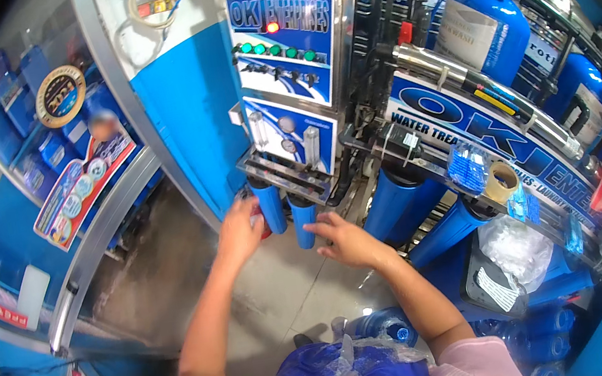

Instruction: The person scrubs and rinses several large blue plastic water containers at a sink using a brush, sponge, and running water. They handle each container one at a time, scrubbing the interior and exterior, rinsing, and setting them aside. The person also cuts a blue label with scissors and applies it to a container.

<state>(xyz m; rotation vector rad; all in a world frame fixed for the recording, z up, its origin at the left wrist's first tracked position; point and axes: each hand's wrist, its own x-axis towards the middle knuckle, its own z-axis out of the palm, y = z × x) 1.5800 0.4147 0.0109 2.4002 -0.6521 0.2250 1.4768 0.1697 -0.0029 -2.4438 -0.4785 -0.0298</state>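
Observation:
My left hand [240,231] is beside a slim blue filter housing [270,207], its fingers apart. A red object [264,227] shows just behind that hand, mostly hidden. My right hand [351,242] has its fingers spread and holds nothing. Its fingertips come up to a second blue filter housing [304,223]; I cannot tell whether they touch it. Both housings hang below a steel control cabinet [285,79] with gauges, flow meters, green lights and one lit red light. At the bottom, a blue bag or cloth under clear plastic [335,375] lies against my body.
Large blue filter housings [391,206] and a steel frame stand at right. A tape roll [501,181] and blue plastic packs [467,168] sit on its rail. Blue water bottles [383,327] lie on the tiled floor [294,300]. A metal-framed glass door [106,211] is at left.

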